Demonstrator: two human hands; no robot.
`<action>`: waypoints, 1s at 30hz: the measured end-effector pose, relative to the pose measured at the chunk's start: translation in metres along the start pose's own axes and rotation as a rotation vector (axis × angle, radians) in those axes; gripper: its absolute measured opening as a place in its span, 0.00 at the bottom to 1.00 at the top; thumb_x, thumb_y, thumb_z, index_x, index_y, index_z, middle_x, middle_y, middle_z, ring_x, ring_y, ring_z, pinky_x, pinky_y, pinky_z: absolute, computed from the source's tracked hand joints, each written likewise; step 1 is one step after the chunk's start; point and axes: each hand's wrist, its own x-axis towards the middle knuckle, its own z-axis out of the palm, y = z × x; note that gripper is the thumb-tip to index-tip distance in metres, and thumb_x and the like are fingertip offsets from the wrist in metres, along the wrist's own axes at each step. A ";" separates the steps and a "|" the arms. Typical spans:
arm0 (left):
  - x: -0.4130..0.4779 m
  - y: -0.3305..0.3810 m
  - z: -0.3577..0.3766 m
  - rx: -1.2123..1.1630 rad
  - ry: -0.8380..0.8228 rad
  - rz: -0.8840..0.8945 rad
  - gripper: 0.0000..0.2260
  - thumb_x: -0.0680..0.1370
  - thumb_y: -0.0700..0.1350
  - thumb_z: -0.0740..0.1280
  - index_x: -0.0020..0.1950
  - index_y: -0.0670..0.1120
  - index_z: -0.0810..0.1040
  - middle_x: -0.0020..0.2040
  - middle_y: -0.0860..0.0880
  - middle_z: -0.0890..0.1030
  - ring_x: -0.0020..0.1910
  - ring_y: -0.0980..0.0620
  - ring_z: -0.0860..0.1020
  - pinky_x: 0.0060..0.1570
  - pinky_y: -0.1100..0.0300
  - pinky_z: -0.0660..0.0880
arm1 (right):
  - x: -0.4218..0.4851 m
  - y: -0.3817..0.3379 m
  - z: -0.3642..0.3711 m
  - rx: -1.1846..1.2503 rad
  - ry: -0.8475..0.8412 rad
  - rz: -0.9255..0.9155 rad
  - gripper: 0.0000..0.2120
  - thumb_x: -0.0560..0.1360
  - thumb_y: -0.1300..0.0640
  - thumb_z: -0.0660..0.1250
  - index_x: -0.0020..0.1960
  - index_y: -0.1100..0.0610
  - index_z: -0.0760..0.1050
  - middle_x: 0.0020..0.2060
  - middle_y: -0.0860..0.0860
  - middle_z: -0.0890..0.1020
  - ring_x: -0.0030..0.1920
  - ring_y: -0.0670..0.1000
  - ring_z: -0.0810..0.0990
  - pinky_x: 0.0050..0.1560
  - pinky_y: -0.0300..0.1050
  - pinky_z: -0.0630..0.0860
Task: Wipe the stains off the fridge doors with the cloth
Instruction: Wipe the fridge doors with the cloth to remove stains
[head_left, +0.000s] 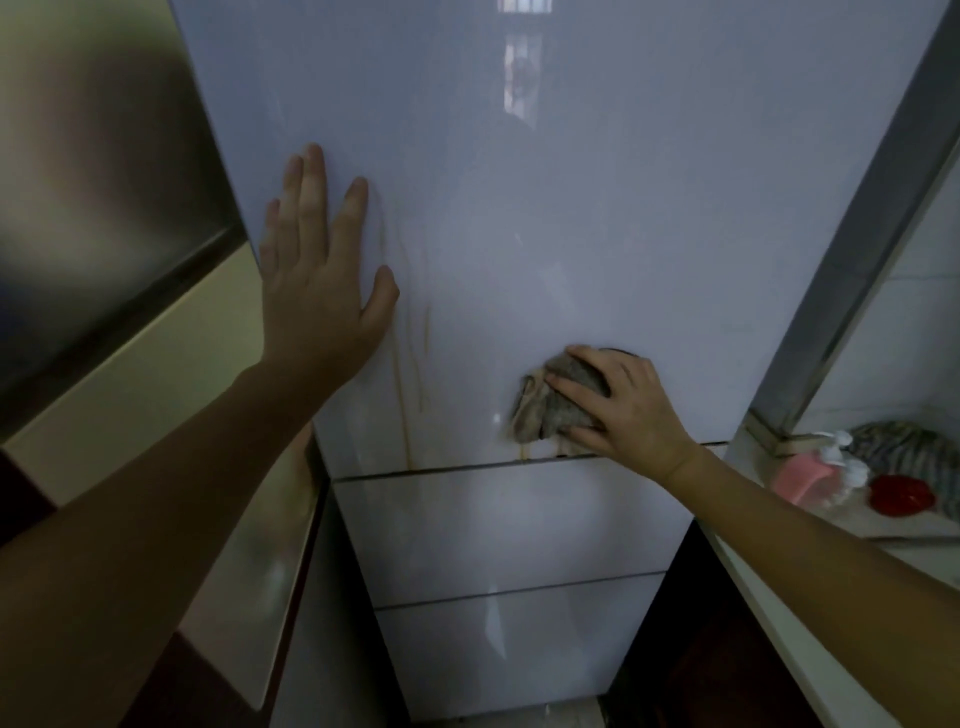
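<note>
Can see only part of the cloth, the rest tucked under the right hand. Cannot see the top of the upper fridge door, cut by the top edge. Cannot name the blurry red thing on the surface. Can see only part of the striped thing, cut by the right edge.

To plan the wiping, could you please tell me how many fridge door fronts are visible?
3: the tall upper door, the middle front below it, and the bottom front; more may lie above the frame.
</note>
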 end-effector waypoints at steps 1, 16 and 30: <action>0.000 0.000 0.000 0.006 0.000 0.003 0.30 0.80 0.52 0.59 0.81 0.44 0.57 0.82 0.38 0.50 0.82 0.38 0.48 0.80 0.40 0.50 | -0.001 -0.002 0.003 0.017 0.029 0.040 0.24 0.76 0.44 0.73 0.69 0.52 0.80 0.69 0.59 0.73 0.63 0.60 0.75 0.61 0.56 0.72; 0.000 -0.001 0.005 0.041 0.005 0.012 0.31 0.81 0.54 0.58 0.81 0.44 0.55 0.82 0.37 0.49 0.82 0.37 0.47 0.80 0.40 0.48 | 0.027 -0.090 0.045 0.679 0.884 1.376 0.20 0.76 0.52 0.70 0.65 0.60 0.79 0.60 0.60 0.75 0.62 0.59 0.77 0.68 0.54 0.76; 0.001 -0.003 0.011 0.079 0.037 0.012 0.31 0.81 0.56 0.57 0.82 0.45 0.54 0.82 0.36 0.50 0.82 0.36 0.48 0.80 0.42 0.47 | 0.037 -0.129 0.088 0.771 1.304 1.752 0.12 0.76 0.51 0.74 0.59 0.51 0.83 0.52 0.47 0.86 0.54 0.48 0.85 0.58 0.51 0.83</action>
